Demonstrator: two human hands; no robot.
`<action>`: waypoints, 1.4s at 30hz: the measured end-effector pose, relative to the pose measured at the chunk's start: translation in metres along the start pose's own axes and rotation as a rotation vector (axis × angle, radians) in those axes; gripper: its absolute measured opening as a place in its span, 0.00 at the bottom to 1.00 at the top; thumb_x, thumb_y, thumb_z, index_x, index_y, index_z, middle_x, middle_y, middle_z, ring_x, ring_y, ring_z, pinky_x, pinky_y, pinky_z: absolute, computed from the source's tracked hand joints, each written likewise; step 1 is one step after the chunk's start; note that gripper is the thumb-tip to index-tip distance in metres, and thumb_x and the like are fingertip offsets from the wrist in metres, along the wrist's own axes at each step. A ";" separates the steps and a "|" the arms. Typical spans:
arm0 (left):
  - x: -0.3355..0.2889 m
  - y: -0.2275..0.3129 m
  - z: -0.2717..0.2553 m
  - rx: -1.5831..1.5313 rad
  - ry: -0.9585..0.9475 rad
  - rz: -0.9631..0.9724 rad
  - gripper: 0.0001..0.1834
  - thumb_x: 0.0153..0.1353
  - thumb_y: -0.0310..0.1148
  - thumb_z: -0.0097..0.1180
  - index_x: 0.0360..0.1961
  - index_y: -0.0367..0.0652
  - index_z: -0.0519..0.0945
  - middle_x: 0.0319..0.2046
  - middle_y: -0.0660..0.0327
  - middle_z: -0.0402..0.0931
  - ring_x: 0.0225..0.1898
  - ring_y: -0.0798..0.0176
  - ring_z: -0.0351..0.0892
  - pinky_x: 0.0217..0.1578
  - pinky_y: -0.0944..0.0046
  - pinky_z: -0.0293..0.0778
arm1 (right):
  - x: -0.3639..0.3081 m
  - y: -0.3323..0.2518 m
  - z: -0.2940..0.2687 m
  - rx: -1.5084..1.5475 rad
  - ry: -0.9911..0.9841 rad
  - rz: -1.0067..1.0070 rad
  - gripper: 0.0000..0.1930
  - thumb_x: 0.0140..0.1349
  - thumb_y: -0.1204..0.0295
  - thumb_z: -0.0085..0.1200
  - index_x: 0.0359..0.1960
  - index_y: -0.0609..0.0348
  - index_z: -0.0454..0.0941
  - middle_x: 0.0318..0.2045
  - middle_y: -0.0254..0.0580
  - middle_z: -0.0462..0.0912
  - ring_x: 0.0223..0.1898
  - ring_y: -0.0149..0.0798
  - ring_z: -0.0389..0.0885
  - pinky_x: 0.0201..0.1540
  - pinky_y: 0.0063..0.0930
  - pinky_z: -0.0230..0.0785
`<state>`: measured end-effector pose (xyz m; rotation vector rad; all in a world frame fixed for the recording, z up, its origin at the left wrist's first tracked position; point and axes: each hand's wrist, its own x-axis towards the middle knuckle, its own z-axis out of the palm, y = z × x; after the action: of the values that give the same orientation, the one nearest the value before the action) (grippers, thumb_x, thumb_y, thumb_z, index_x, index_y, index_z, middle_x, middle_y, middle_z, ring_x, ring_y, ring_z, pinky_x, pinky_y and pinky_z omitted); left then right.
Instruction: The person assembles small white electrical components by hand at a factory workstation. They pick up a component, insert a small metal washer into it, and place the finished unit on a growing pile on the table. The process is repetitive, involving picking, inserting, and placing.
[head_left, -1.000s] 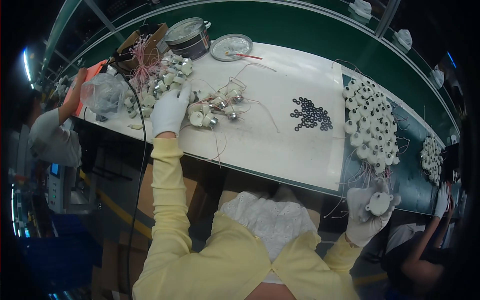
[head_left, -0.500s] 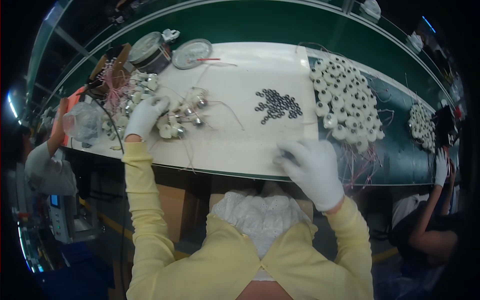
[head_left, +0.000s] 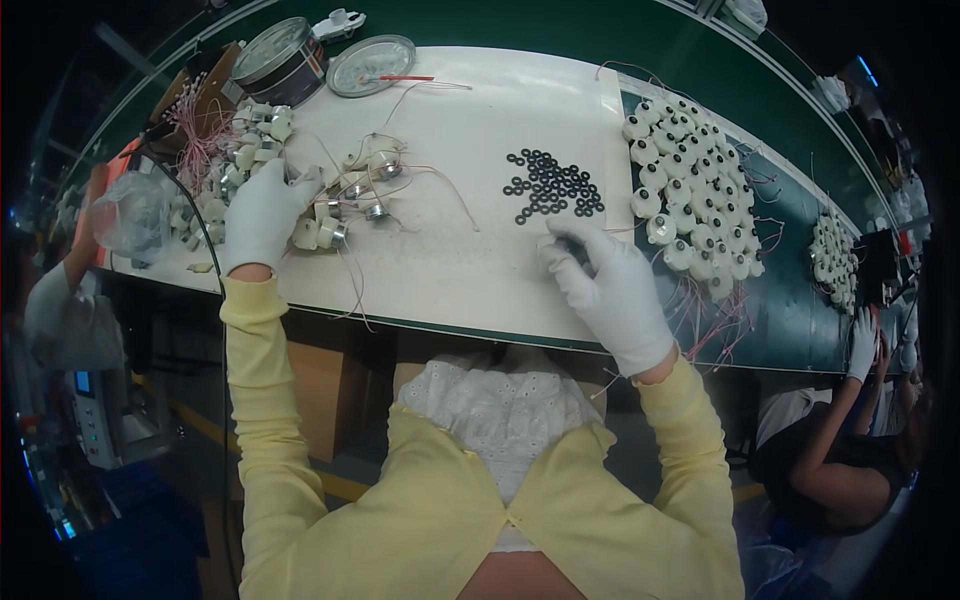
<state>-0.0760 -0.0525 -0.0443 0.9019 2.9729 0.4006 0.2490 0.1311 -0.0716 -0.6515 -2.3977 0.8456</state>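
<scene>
My left hand, in a white glove, is over the far left of the table with its fingers curled. Its fingertips touch or hover beside small motors with off-white plastic housings, silver metal bodies and thin pink wires. Whatever lies between those fingertips is hidden. My right hand, also gloved in white, is bent over the near side of a cluster of small black rings. Its thumb and fingers curl toward each other around a dark gap, and their contents do not show.
Many white housings with black centres stand on the green surface at right. Behind the left pile are a round tin and its lid. A clear plastic bag and a black cable lie left. Co-workers sit at both sides.
The whole view has shifted slightly. My right hand has moved away from the table's front edge, closer to the black rings. My left hand stays by the motors.
</scene>
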 end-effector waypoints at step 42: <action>0.067 0.070 -0.156 -1.331 0.402 0.354 0.13 0.70 0.40 0.53 0.36 0.40 0.80 0.29 0.63 0.78 0.31 0.64 0.80 0.40 0.61 0.80 | -0.013 0.017 -0.010 0.224 0.326 -0.254 0.13 0.62 0.60 0.61 0.41 0.55 0.84 0.23 0.45 0.84 0.26 0.47 0.85 0.31 0.40 0.75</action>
<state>-0.1067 0.0025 0.1283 1.0942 1.8776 2.3145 0.2690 0.1393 -0.0801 -0.3557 -2.0047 0.8131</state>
